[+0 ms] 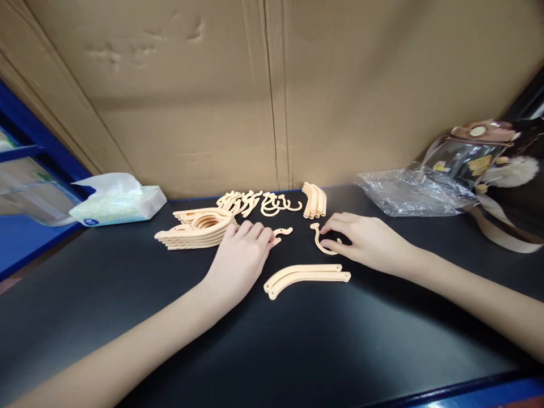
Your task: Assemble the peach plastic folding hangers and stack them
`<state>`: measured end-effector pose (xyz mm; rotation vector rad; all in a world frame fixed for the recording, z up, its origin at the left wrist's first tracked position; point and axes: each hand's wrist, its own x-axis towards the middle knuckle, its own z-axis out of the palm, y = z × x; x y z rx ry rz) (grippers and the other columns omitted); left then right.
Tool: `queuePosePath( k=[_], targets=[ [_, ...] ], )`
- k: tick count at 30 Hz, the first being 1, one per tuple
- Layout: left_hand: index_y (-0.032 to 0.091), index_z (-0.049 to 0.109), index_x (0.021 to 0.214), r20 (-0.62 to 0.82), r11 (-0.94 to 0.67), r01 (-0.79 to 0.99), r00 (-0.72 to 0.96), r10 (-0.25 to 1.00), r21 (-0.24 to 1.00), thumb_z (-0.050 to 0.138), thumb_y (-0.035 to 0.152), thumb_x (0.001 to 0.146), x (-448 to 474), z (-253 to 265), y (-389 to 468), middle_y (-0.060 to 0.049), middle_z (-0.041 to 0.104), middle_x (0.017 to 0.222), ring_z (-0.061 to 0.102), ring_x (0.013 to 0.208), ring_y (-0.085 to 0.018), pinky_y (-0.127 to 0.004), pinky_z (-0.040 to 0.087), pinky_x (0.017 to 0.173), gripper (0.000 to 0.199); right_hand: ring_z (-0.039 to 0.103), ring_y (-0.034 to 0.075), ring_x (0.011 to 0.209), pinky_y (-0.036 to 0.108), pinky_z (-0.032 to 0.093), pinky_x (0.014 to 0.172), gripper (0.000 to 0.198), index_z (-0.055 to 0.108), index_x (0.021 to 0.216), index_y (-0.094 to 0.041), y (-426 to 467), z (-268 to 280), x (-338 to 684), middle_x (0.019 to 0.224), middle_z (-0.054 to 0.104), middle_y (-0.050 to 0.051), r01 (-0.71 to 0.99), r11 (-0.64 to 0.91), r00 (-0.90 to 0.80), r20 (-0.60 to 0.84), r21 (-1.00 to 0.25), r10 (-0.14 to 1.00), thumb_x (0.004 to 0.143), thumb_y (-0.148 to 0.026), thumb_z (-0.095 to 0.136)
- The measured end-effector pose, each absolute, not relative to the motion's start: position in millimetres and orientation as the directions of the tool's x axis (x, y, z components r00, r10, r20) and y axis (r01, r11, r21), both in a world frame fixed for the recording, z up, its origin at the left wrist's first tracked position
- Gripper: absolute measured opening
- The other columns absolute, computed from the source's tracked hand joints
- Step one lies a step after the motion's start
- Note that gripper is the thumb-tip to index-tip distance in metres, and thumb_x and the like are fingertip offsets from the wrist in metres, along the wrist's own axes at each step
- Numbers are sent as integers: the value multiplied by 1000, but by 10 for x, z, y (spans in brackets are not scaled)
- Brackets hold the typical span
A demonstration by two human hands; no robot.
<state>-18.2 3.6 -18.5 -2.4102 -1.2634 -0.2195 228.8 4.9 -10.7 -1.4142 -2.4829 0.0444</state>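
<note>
My left hand is closed around a small beige plastic hanger piece, whose curved end sticks out to the right of the fingers. With thumb and fingertips, my right hand grips a beige hanger hook whose curve opens towards the palm. In front of the hands, two slightly bent beige hanger arms lie side by side on the black table. Left of my left hand is a stack of beige hangers, partly hidden by the fingers.
Behind the hands lie several loose small pieces, several hooks and a pile of hanger arms. A tissue pack stands at left. A clear plastic bag and a bottle with a strap are at right. Cardboard closes off the back.
</note>
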Motion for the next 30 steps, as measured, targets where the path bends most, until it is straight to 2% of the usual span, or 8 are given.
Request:
queuePosePath(
  k=[7, 13, 15, 20, 23, 30],
  targets=[
    [15, 59, 90, 307, -553, 800, 601, 738, -234, 32, 20, 98, -166, -172, -6, -6, 63, 83, 53, 80, -21, -34, 32, 69, 29, 62, 17, 87, 28, 45, 69, 24, 65, 98, -25, 43, -106, 2299, 97, 66, 1, 818, 559, -522, 237, -133, 819, 91, -37, 46],
    [16, 60, 89, 310, -545, 815, 579, 754, -197, 39, 22, 96, -162, -114, 18, -5, 64, 85, 54, 83, -22, -36, 33, 74, 23, 62, 18, 89, 30, 47, 71, 26, 65, 99, -24, 41, -105, 2302, 100, 65, 1, 814, 570, -537, 228, -113, 812, 92, -39, 45],
    [16, 61, 90, 336, -535, 813, 583, 740, -232, 38, 21, 96, -157, -68, 58, -6, 64, 86, 54, 84, -24, -37, 34, 75, 24, 62, 19, 90, 30, 47, 71, 28, 65, 98, -24, 47, -107, 2313, 101, 65, 2, 810, 577, -545, 232, -102, 806, 92, -40, 45],
    [11, 64, 89, 353, -400, 799, 570, 742, -449, 39, 18, 93, -113, 78, 243, -15, 64, 87, 52, 88, -31, -40, 32, 72, 26, 61, 19, 89, 31, 47, 74, 38, 67, 97, -21, 73, -92, 2352, 99, 64, 5, 775, 627, -602, 206, -83, 771, 97, -34, 31],
    [10, 65, 88, 325, -346, 827, 508, 797, -444, 46, 17, 88, -83, 145, 398, -18, 65, 88, 53, 87, -32, -39, 31, 71, 20, 60, 18, 86, 31, 47, 76, 44, 67, 93, -18, 80, -77, 2368, 95, 63, 6, 771, 630, -607, 196, -90, 770, 99, -34, 26],
    [12, 67, 74, 276, -271, 852, 420, 865, -448, 56, 16, 78, -54, 170, 706, -17, 67, 80, 56, 83, -30, -36, 29, 70, 12, 60, 19, 88, 32, 46, 77, 41, 66, 100, -19, 77, -69, 2384, 97, 63, 5, 762, 640, -619, 181, -95, 764, 99, -33, 27]
  ],
)
